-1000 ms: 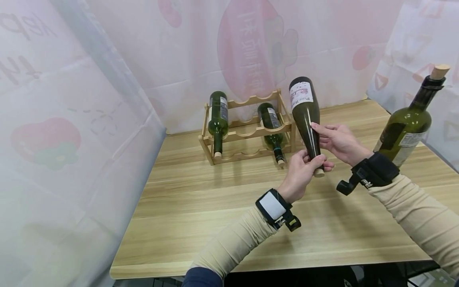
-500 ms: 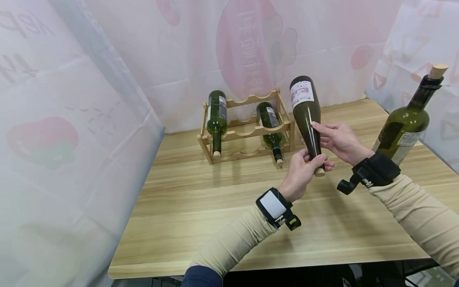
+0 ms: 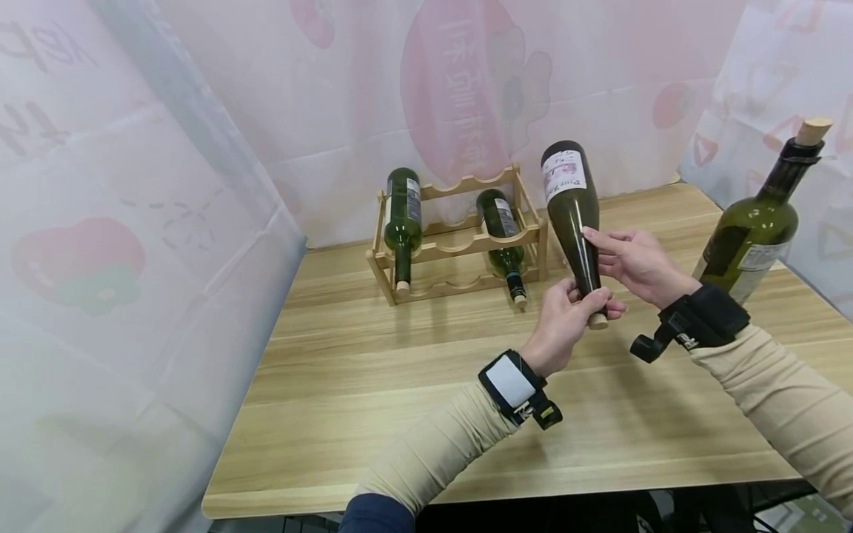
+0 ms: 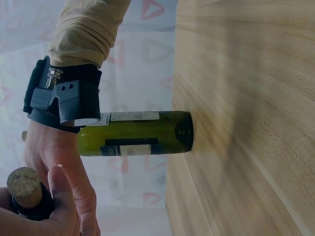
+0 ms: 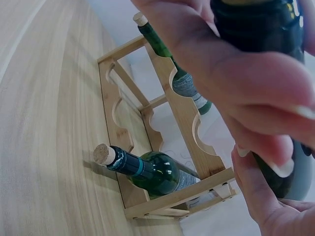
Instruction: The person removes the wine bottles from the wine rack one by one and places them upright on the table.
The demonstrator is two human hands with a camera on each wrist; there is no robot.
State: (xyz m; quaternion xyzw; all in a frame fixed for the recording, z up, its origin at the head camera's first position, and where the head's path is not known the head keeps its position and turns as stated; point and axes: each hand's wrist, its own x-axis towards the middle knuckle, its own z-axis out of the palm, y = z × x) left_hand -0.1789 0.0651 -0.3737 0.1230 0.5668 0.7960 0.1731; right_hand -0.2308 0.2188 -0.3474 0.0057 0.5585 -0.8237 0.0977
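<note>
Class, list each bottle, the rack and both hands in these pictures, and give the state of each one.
Held bottle: corked, tilted base-up, off the table.
Left hand: grips its neck by the cork.
Right hand: holds its body.
Standing bottle: upright, corked.
Wooden rack: two corked bottles lying in it, other slots free.

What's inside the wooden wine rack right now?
The wooden rack holds two green bottles lying corks forward: one at its left end, another toward the right. The slots between them look vacant. The bottles' far ends are hard to make out.
</note>
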